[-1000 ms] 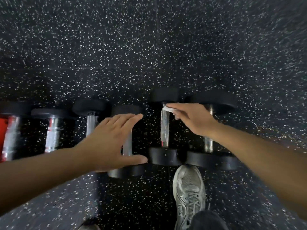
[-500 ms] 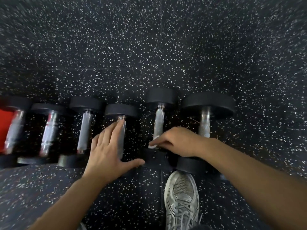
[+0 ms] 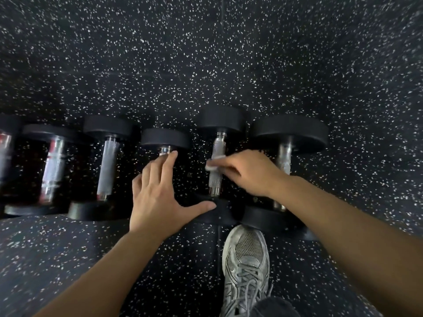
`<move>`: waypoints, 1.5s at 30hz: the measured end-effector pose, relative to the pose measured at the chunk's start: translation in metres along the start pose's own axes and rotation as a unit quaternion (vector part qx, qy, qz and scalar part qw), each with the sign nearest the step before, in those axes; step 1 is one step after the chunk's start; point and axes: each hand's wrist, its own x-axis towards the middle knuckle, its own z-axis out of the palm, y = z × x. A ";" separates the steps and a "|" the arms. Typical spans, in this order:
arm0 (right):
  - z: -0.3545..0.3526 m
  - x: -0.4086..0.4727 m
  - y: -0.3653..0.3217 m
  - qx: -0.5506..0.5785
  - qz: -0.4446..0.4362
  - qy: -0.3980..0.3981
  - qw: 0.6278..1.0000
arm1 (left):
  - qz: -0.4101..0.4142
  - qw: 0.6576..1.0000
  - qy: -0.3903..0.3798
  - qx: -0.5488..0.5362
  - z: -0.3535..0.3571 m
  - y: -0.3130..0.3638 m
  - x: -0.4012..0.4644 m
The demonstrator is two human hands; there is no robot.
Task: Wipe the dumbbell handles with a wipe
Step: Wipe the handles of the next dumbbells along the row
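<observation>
My R hand (image 3: 247, 172) pinches white wipe (image 3: 214, 161) round knurled steel handle (image 3: 216, 165) — L hand (image 3: 158, 195) flat, fingers spread, gripping nothing.

1. The whole view is filled by a black rubber floor (image 3: 206, 53), which is scattered all over with small white and grey flecks.
2. A thin straight seam (image 3: 222, 12) is seen running from the top edge down the floor, right of the middle.
3. A fainter seam (image 3: 91, 73) is seen crossing the floor on the left.
4. The nearer floor at the lower left is lit more brightly and appears greyer.
5. No wall, window or furniture is shown.
</observation>
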 end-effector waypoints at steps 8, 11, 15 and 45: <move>-0.018 0.011 -0.017 0.016 0.033 -0.002 0.999 | 0.002 1.000 -0.007 -0.013 -0.003 -0.004 0.001; -0.016 0.025 -0.015 -0.062 0.055 0.084 0.993 | 0.010 1.000 -0.004 -0.028 -0.006 -0.011 0.000; -0.010 0.018 -0.025 -0.105 0.026 0.000 0.994 | 0.012 1.000 -0.009 -0.026 -0.008 -0.019 0.001; 0.016 0.005 -0.003 0.093 0.025 -0.008 0.995 | 0.033 0.996 -0.039 -0.067 -0.009 -0.027 0.003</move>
